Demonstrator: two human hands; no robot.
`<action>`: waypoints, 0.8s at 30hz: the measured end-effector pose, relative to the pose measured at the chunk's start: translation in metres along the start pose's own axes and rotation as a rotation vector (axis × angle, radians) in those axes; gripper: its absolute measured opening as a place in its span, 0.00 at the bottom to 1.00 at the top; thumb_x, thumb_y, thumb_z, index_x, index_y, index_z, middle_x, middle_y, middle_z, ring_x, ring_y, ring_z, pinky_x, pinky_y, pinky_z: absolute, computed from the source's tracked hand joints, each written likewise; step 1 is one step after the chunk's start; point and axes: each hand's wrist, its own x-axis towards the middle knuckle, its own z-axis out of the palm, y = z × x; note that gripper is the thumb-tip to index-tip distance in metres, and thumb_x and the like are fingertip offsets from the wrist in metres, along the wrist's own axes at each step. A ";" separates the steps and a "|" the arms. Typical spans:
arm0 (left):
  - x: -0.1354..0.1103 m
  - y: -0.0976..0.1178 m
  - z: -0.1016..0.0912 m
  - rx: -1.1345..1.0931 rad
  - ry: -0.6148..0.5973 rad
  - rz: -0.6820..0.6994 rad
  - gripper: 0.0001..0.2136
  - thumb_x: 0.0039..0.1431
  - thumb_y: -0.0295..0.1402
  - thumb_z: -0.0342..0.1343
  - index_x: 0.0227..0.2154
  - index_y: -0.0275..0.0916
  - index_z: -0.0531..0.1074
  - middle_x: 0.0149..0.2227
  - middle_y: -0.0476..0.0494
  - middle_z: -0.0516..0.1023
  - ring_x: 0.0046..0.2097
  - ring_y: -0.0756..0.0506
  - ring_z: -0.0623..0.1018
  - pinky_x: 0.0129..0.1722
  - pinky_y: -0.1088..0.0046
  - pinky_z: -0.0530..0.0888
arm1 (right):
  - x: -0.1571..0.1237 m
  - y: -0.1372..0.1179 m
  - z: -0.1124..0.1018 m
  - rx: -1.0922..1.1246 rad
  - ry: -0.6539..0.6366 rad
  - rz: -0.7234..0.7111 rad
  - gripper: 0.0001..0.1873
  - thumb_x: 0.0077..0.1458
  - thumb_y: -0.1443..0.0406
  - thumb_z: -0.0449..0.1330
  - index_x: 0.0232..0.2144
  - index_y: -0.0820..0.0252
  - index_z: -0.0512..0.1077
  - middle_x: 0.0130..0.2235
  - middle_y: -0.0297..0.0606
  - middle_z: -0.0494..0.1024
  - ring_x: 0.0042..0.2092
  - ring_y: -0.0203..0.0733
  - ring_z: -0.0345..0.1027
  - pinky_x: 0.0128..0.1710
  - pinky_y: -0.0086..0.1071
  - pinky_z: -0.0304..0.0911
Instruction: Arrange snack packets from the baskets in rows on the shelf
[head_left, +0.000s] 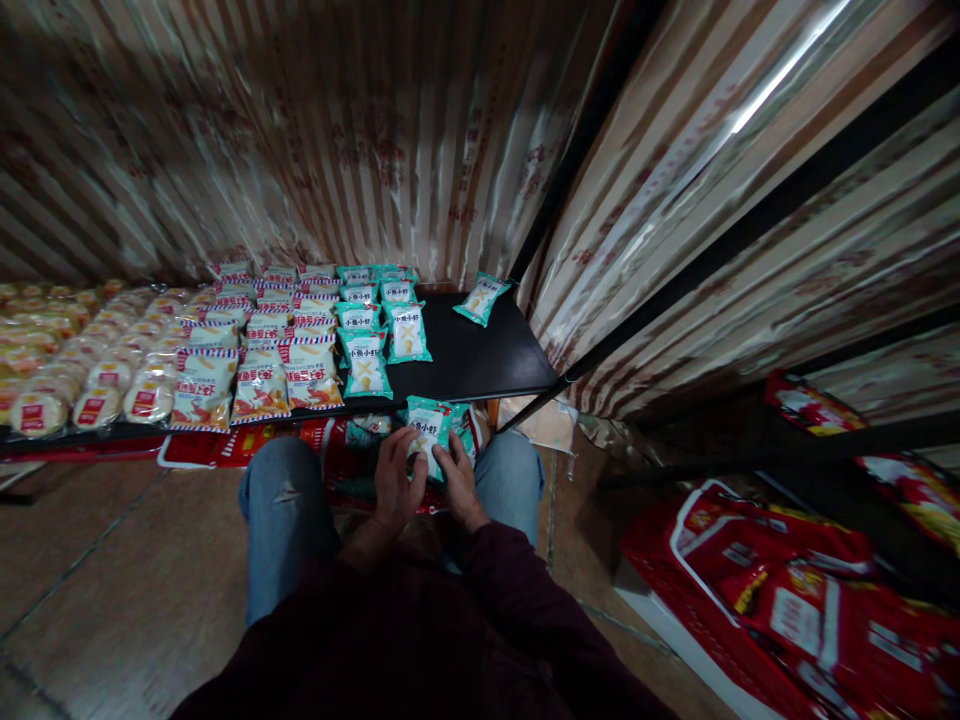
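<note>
Between my two hands, just in front of the shelf's front edge, is a teal and white snack bag (427, 428). My left hand (397, 482) grips its left side, and my right hand (458, 478) has its fingers closed on the lower right side. Part of another teal bag (463, 430) shows behind it. On the black shelf (480, 362) stand two rows of matching teal bags (366, 364). A single teal bag (481, 298) lies apart at the shelf's back right.
Left of the teal rows stand orange and white snack bags (261, 382) and wrapped round crackers (101, 400). Black metal posts (720, 230) slant across the right. Red packages (810, 590) fill a box at lower right. A striped plastic sheet (315, 140) hangs behind the shelf.
</note>
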 end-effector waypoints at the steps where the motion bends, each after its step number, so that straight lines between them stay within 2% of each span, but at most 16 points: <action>1: 0.000 0.002 0.001 -0.001 0.001 -0.005 0.14 0.61 0.31 0.46 0.48 0.38 0.65 0.49 0.36 0.70 0.52 0.44 0.69 0.53 0.59 0.68 | -0.001 -0.003 0.000 -0.014 0.006 -0.001 0.34 0.47 0.54 0.62 0.56 0.56 0.64 0.55 0.39 0.70 0.57 0.48 0.62 0.58 0.43 0.55; 6: 0.000 0.004 0.004 -0.084 -0.045 -0.107 0.17 0.61 0.35 0.47 0.52 0.39 0.62 0.53 0.35 0.68 0.56 0.43 0.67 0.56 0.57 0.65 | -0.003 -0.009 -0.003 -0.030 -0.022 -0.027 0.30 0.51 0.52 0.58 0.54 0.55 0.66 0.58 0.37 0.67 0.60 0.47 0.58 0.61 0.42 0.51; 11: 0.001 0.005 0.005 -0.255 -0.119 -0.354 0.22 0.59 0.39 0.48 0.54 0.38 0.60 0.56 0.34 0.66 0.57 0.41 0.67 0.55 0.57 0.64 | -0.004 -0.013 -0.007 -0.049 -0.035 -0.086 0.26 0.53 0.53 0.56 0.53 0.53 0.68 0.57 0.35 0.68 0.59 0.46 0.58 0.60 0.42 0.50; 19: 0.005 0.002 0.009 -0.501 -0.106 -0.691 0.23 0.52 0.40 0.56 0.51 0.38 0.63 0.52 0.39 0.70 0.54 0.42 0.69 0.55 0.62 0.64 | -0.010 -0.031 -0.003 -0.171 -0.049 -0.252 0.20 0.55 0.55 0.56 0.49 0.51 0.72 0.54 0.36 0.71 0.56 0.44 0.61 0.59 0.40 0.52; 24: 0.007 -0.005 0.010 -0.606 -0.131 -0.779 0.25 0.47 0.38 0.61 0.49 0.38 0.67 0.48 0.40 0.74 0.49 0.42 0.72 0.51 0.62 0.67 | -0.012 -0.039 -0.002 -0.244 -0.057 -0.315 0.18 0.56 0.58 0.55 0.48 0.52 0.72 0.51 0.38 0.72 0.53 0.44 0.63 0.56 0.39 0.55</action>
